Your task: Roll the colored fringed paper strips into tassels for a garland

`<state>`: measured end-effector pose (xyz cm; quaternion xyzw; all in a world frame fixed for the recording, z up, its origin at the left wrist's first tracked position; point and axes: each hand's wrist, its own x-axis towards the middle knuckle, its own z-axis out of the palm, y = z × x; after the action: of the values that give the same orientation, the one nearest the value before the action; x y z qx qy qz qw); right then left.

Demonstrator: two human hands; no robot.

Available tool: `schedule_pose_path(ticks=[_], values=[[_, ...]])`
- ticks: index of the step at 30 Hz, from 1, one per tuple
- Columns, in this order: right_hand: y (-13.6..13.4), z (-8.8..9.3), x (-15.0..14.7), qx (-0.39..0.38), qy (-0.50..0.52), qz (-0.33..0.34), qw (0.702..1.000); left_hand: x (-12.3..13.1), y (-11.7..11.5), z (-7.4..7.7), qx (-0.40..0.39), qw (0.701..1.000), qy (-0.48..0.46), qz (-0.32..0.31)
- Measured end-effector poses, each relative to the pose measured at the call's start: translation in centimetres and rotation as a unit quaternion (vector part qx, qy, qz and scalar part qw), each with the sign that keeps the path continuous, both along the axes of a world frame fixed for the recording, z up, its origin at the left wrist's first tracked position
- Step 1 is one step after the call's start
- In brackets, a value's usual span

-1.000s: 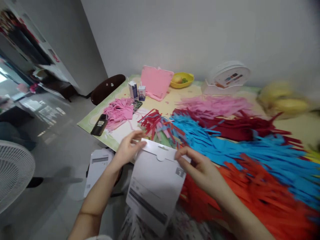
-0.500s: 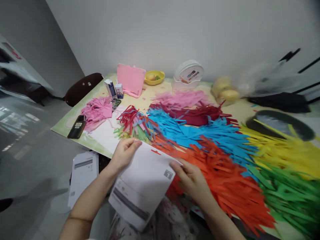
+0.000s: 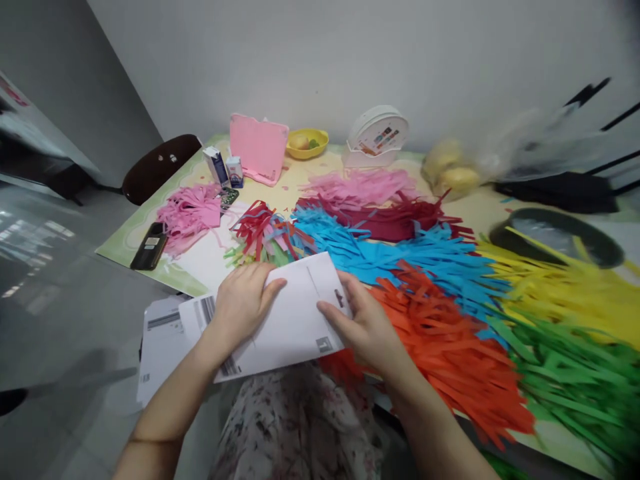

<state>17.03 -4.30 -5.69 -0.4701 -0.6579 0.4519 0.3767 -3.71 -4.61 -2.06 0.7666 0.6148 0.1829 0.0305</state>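
Observation:
Both hands hold a white printed card with a hang hole (image 3: 295, 313) above my lap, its hole end toward the right. My left hand (image 3: 243, 300) is closed over the card's upper left edge, with the thumb on its face. At the right end, my right hand (image 3: 365, 327) pinches the card beside the hole, thumb in front and fingers behind. Just beyond lies a multicoloured bundle of paper strips (image 3: 265, 233). An orange fringed paper pile (image 3: 435, 340) spreads to the right of my right hand. Below left is a stack of similar white cards (image 3: 160, 347).
Blue (image 3: 400, 260), yellow (image 3: 565, 287), green (image 3: 565, 380) and pink fringe (image 3: 190, 213) covers the table. A phone (image 3: 150, 247) lies near the left edge. Behind stand small cartons (image 3: 216, 167), a pink tablet case (image 3: 259, 148) and a yellow bowl (image 3: 307, 145).
The card has turned clockwise, so its hole end now points right instead of up. My left hand has shifted along its edge, and my right hand has moved to the hole end.

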Motion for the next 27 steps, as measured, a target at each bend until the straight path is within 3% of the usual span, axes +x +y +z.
schedule_pose_path(ticks=[5,15,21,27], values=[[-0.7,0.2,-0.5,-0.041,0.027,0.0,0.999,-1.0,-0.7,0.4,-0.004,1.0,0.029,0.008],[-0.4,-0.5,-1.0,0.0,-0.085,-0.049,0.995,-0.7,-1.3,1.2,-0.004,0.997,0.08,0.009],[-0.8,0.3,0.0,-0.09,0.079,0.034,0.992,-1.3,-1.2,2.4,-0.052,0.998,0.022,-0.011],[-1.7,1.4,0.2,-0.16,0.144,0.034,0.976,-1.9,-0.4,3.7,-0.129,0.989,-0.057,-0.035]])
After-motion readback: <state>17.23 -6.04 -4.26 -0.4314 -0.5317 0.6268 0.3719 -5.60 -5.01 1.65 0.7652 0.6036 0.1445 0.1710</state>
